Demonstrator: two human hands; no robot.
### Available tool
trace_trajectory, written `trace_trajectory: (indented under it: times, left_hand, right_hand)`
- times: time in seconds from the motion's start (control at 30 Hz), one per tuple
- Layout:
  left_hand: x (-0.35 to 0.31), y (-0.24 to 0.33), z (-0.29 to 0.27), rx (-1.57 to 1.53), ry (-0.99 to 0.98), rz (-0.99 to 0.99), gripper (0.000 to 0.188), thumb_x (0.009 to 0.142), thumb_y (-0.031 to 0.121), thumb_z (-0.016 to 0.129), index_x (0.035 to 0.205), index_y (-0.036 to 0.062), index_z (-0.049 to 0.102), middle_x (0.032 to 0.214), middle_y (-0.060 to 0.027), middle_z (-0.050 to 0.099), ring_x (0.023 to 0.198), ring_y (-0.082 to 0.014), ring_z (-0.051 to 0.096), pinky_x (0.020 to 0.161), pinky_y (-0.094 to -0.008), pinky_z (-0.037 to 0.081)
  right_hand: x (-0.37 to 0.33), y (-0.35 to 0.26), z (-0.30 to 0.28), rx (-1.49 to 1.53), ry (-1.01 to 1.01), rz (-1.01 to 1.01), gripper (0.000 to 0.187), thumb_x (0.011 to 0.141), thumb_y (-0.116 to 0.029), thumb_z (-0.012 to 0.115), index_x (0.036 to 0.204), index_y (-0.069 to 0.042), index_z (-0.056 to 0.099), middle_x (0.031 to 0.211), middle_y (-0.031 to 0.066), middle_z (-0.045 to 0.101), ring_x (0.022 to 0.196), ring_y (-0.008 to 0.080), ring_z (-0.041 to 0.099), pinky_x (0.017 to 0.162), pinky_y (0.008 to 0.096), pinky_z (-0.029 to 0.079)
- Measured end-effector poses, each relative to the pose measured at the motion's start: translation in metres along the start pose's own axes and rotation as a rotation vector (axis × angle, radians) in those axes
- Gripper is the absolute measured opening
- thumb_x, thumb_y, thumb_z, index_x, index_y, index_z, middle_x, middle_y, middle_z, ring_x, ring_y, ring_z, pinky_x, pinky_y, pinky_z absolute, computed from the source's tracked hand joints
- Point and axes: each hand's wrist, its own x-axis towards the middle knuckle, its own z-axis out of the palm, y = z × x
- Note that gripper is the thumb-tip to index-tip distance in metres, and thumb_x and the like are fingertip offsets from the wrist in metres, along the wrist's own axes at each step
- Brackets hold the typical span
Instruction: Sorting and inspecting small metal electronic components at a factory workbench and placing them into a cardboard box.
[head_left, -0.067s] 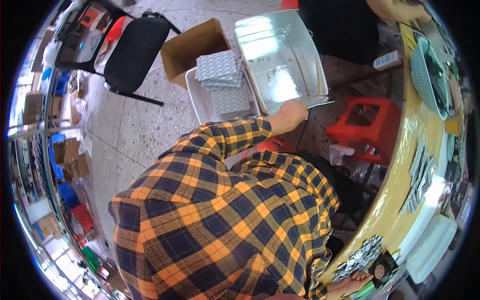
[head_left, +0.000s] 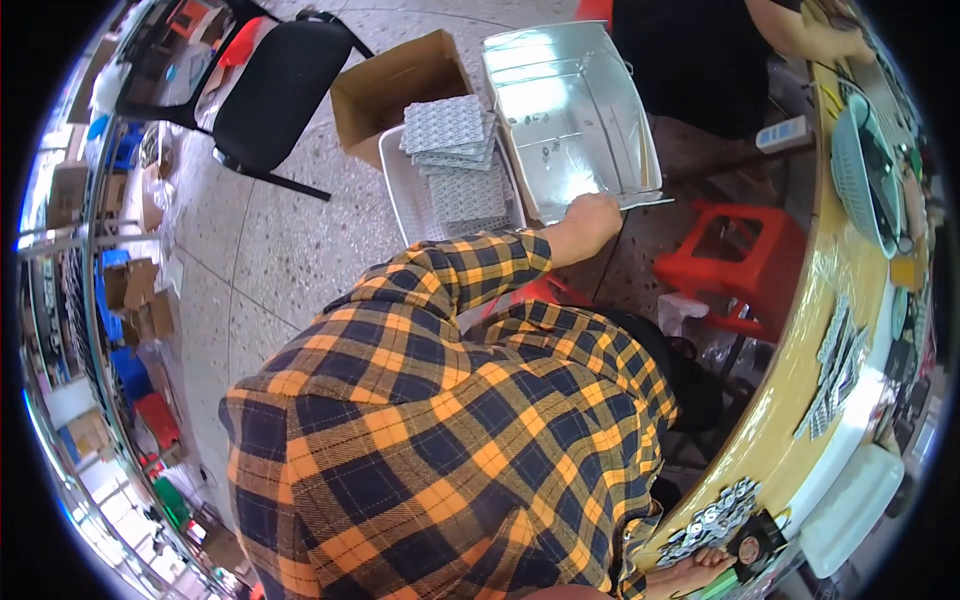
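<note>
My left hand [head_left: 590,222] is closed at the near rim of a silver-lined box [head_left: 570,160], its fingers partly hidden from above. A few small metal pieces [head_left: 550,150] lie on the box's shiny bottom. Left of it, a white basket [head_left: 404,195] holds grey-white patterned slabs [head_left: 445,125], some stacked and tilted. Over on the table, my right hand [head_left: 708,565] has curled fingers beside a black object with a round face [head_left: 750,548] and a green piece [head_left: 722,586]; whatever it holds is too small to make out. Several small silvery parts [head_left: 712,520] are spread just beyond that hand.
A cardboard box [head_left: 400,90] stands behind the basket. Red stools [head_left: 740,260] and a black chair [head_left: 285,95] are on the floor. Another person's arm [head_left: 810,35] reaches over the table's [head_left: 800,350] far end, near a pale blue basket [head_left: 860,175]. A white tray [head_left: 855,510] lies at right.
The whole view has shifted slightly. My left hand stays at the box's near rim and my right hand stays on the table.
</note>
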Motion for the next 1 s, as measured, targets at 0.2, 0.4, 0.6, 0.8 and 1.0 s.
trace_trajectory:
  times: [0.2, 0.4, 0.6, 0.8, 1.0]
  left_hand:
    - [0.001, -0.011, -0.015, -0.091, 0.026, -0.170, 0.019, 0.072, 0.009, 0.065, 0.089, -0.0004, 0.064, 0.083, -0.0152, 0.066, 0.079, -0.0282, 0.068, 0.066, -0.0368, 0.055]
    - [0.000, -0.012, -0.005, -0.150, 0.160, -0.226, 0.016, 0.073, 0.008, 0.064, 0.086, -0.0005, 0.066, 0.087, -0.0171, 0.067, 0.080, -0.0299, 0.069, 0.065, -0.0383, 0.055]
    - [0.006, -0.028, -0.037, -0.105, -0.027, -0.113, 0.009, 0.072, 0.008, 0.064, 0.076, 0.0014, 0.067, 0.082, -0.0153, 0.069, 0.078, -0.0313, 0.070, 0.063, -0.0398, 0.056]
    - [-0.002, -0.019, -0.018, -0.124, 0.089, -0.060, 0.013, 0.071, 0.007, 0.064, 0.082, 0.0000, 0.065, 0.077, -0.0165, 0.068, 0.075, -0.0319, 0.070, 0.063, -0.0405, 0.055]
    - [-0.005, -0.022, -0.028, -0.135, 0.051, -0.040, 0.012, 0.075, 0.008, 0.060, 0.077, 0.0021, 0.071, 0.078, -0.0155, 0.069, 0.074, -0.0338, 0.070, 0.063, -0.0428, 0.056]
  right_hand:
    - [0.028, 0.015, -0.043, -0.013, 0.095, 0.111, 0.032, 0.102, -0.025, 0.045, 0.074, -0.012, 0.038, 0.065, -0.0002, 0.033, 0.057, 0.0152, 0.031, 0.055, 0.0281, 0.031]
    - [0.035, 0.042, -0.062, 0.142, 0.080, 0.130, 0.042, 0.103, -0.022, 0.046, 0.066, -0.013, 0.027, 0.061, -0.0031, 0.024, 0.052, 0.0091, 0.023, 0.049, 0.0237, 0.025]
    - [0.057, 0.057, -0.084, 0.120, 0.034, 0.104, 0.043, 0.103, -0.022, 0.046, 0.066, -0.013, 0.026, 0.062, -0.0029, 0.024, 0.053, 0.0094, 0.023, 0.050, 0.0258, 0.024]
    - [0.050, 0.051, -0.075, 0.130, 0.082, 0.127, 0.043, 0.102, -0.023, 0.046, 0.066, -0.013, 0.027, 0.062, -0.0030, 0.026, 0.052, 0.0093, 0.022, 0.047, 0.0260, 0.021]
    - [0.038, 0.037, -0.058, 0.068, 0.083, 0.088, 0.043, 0.103, -0.025, 0.046, 0.066, -0.013, 0.027, 0.060, -0.0034, 0.026, 0.051, 0.0090, 0.022, 0.046, 0.0257, 0.019]
